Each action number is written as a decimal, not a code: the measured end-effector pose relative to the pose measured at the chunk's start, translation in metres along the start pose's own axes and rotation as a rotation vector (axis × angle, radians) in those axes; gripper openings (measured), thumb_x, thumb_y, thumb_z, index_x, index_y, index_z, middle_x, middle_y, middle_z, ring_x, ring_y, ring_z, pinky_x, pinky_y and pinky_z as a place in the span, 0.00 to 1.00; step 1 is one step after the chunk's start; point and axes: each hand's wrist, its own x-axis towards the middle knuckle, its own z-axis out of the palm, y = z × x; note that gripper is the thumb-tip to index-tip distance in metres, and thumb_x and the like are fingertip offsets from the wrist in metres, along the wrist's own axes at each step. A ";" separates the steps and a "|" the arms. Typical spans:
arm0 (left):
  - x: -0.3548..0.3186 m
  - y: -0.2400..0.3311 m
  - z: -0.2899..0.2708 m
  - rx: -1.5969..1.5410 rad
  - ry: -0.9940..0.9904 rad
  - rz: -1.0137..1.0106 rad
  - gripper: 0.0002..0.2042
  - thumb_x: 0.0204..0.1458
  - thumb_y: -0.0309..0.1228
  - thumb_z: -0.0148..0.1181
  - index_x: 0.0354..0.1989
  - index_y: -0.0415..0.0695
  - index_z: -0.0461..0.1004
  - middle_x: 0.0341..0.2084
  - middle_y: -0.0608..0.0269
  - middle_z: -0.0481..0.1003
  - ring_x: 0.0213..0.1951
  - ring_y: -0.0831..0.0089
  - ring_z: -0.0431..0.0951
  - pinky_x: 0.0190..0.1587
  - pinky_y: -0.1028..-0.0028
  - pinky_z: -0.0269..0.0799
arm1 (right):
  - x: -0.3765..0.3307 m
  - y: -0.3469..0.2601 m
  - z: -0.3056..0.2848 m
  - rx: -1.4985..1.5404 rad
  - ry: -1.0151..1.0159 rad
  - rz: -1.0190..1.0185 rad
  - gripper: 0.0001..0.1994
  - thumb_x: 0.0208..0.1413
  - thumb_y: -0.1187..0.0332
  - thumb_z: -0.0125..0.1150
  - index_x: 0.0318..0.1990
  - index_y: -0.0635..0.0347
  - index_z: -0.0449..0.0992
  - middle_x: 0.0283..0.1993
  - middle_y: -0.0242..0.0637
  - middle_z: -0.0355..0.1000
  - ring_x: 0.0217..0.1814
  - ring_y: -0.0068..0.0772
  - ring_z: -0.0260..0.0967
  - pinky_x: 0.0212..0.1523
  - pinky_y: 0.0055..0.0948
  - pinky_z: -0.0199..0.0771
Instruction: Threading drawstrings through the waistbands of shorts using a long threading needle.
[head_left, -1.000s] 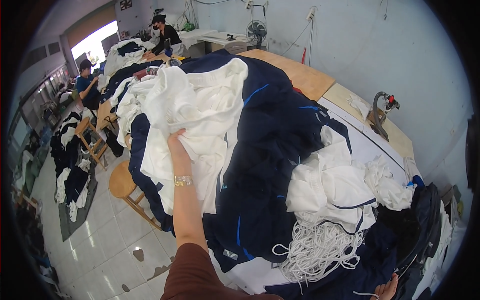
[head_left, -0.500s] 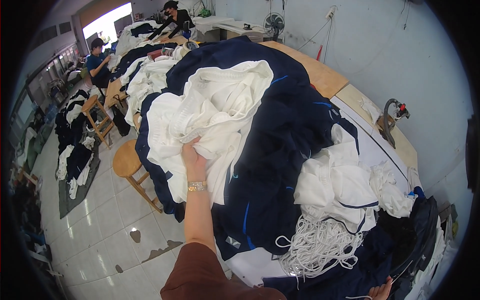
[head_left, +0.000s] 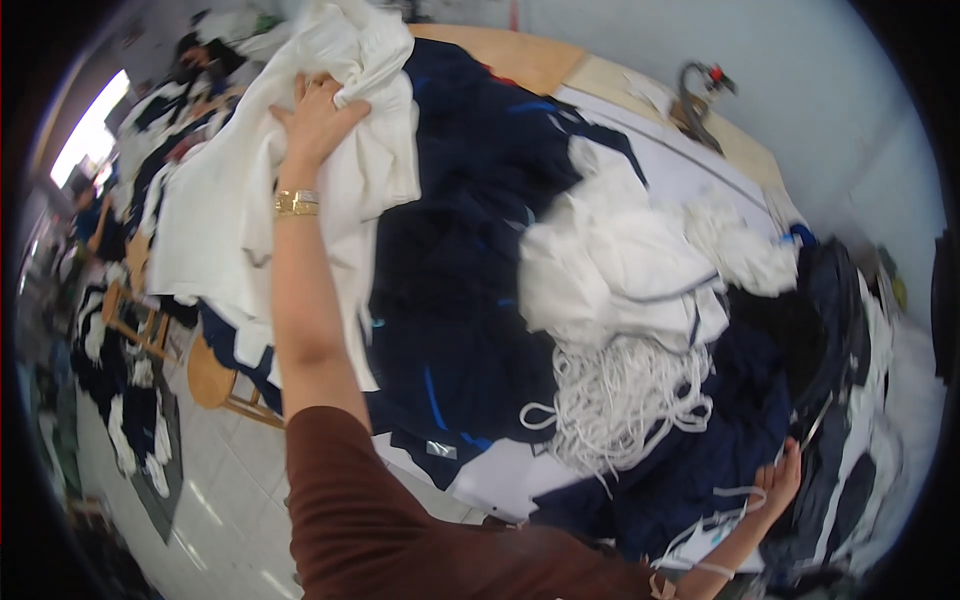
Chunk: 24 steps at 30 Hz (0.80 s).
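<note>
My left hand (head_left: 318,118) lies on a large white garment (head_left: 215,215) at the upper left, thumb and fingers spread against its bunched cloth. A gold-coloured bracelet circles that wrist. At the lower right, my right hand (head_left: 780,482) is closed around a white cord (head_left: 738,492), whose loops trail below it. A thin rod-like piece (head_left: 818,422) sticks up by those fingertips; its kind is unclear. Between the hands spreads a pile of navy garments (head_left: 470,240). More white garments (head_left: 625,255) lie to its right, above a tangled heap of white cords (head_left: 630,405).
A wooden stool (head_left: 208,372) stands on the tiled floor at left. A black curved tool (head_left: 690,105) sits on the table's far edge by the wall. Dark garments (head_left: 845,310) hang in a heap at right. Blurred co-workers are at the far left.
The view has turned right. My left hand has pushed out far left with the white garment, its fingers now spread. My right hand has come further into view with the cord.
</note>
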 end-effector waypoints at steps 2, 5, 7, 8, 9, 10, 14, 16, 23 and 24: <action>-0.005 0.021 0.028 0.116 -0.270 -0.025 0.43 0.38 0.61 0.61 0.61 0.45 0.67 0.66 0.50 0.59 0.72 0.50 0.42 0.62 0.28 0.27 | -0.005 0.002 -0.005 0.019 -0.016 0.024 0.12 0.67 0.67 0.50 0.48 0.66 0.73 0.13 0.19 0.46 0.09 0.08 0.39 0.09 0.17 0.40; -0.001 0.031 0.052 0.175 -0.377 -0.019 0.49 0.36 0.68 0.59 0.64 0.44 0.65 0.68 0.46 0.54 0.72 0.44 0.37 0.63 0.31 0.23 | -0.017 -0.001 -0.016 0.051 -0.112 -0.021 0.12 0.67 0.66 0.50 0.47 0.66 0.74 0.13 0.18 0.45 0.09 0.08 0.38 0.10 0.17 0.39; 0.012 0.028 0.049 0.167 -0.441 -0.004 0.51 0.35 0.71 0.58 0.64 0.44 0.64 0.66 0.40 0.56 0.71 0.39 0.41 0.65 0.33 0.25 | -0.024 -0.006 -0.027 0.022 -0.060 -0.026 0.11 0.67 0.66 0.50 0.46 0.66 0.74 0.13 0.18 0.46 0.09 0.08 0.39 0.10 0.17 0.40; 0.021 0.029 0.043 0.156 -0.493 0.015 0.51 0.35 0.71 0.59 0.64 0.44 0.65 0.65 0.39 0.58 0.70 0.37 0.44 0.64 0.33 0.30 | -0.025 -0.008 -0.031 0.018 -0.096 -0.040 0.11 0.67 0.67 0.51 0.46 0.66 0.74 0.13 0.18 0.46 0.09 0.08 0.39 0.10 0.18 0.40; 0.029 0.031 0.034 0.176 -0.546 0.027 0.51 0.35 0.71 0.59 0.63 0.43 0.66 0.63 0.38 0.60 0.68 0.34 0.47 0.64 0.33 0.34 | -0.026 -0.010 -0.035 0.019 -0.054 -0.026 0.11 0.67 0.67 0.51 0.46 0.66 0.74 0.13 0.18 0.46 0.09 0.08 0.39 0.10 0.18 0.40; 0.033 0.041 0.028 0.252 -0.629 0.016 0.51 0.35 0.72 0.59 0.62 0.43 0.67 0.61 0.37 0.63 0.67 0.32 0.50 0.63 0.33 0.38 | -0.028 -0.012 -0.038 0.021 -0.039 -0.020 0.11 0.67 0.67 0.51 0.45 0.66 0.74 0.13 0.18 0.46 0.09 0.08 0.39 0.10 0.18 0.40; -0.022 0.117 0.002 0.518 -0.168 0.026 0.42 0.41 0.68 0.59 0.50 0.38 0.73 0.49 0.43 0.74 0.54 0.47 0.73 0.55 0.50 0.67 | -0.028 -0.014 -0.035 -0.003 0.052 0.006 0.11 0.66 0.66 0.52 0.44 0.66 0.75 0.13 0.18 0.46 0.09 0.09 0.38 0.11 0.18 0.39; -0.067 0.174 0.003 0.238 -0.008 0.240 0.37 0.46 0.64 0.59 0.49 0.40 0.74 0.44 0.46 0.76 0.49 0.54 0.76 0.50 0.57 0.71 | -0.028 -0.014 -0.028 0.006 0.041 0.016 0.11 0.66 0.67 0.52 0.43 0.66 0.75 0.13 0.18 0.46 0.09 0.09 0.38 0.11 0.18 0.39; -0.213 0.283 0.083 -0.199 -0.761 0.197 0.37 0.46 0.57 0.60 0.56 0.39 0.67 0.49 0.33 0.71 0.50 0.38 0.73 0.52 0.52 0.70 | -0.038 -0.029 -0.040 0.046 -0.047 -0.020 0.11 0.66 0.67 0.52 0.42 0.68 0.76 0.12 0.19 0.48 0.09 0.09 0.40 0.11 0.18 0.41; -0.203 0.282 0.095 -0.193 -0.723 0.228 0.32 0.47 0.52 0.60 0.52 0.38 0.69 0.46 0.33 0.72 0.49 0.39 0.74 0.51 0.52 0.71 | -0.039 -0.032 -0.050 0.057 -0.041 -0.033 0.11 0.66 0.67 0.52 0.42 0.67 0.76 0.12 0.19 0.47 0.09 0.09 0.40 0.11 0.18 0.41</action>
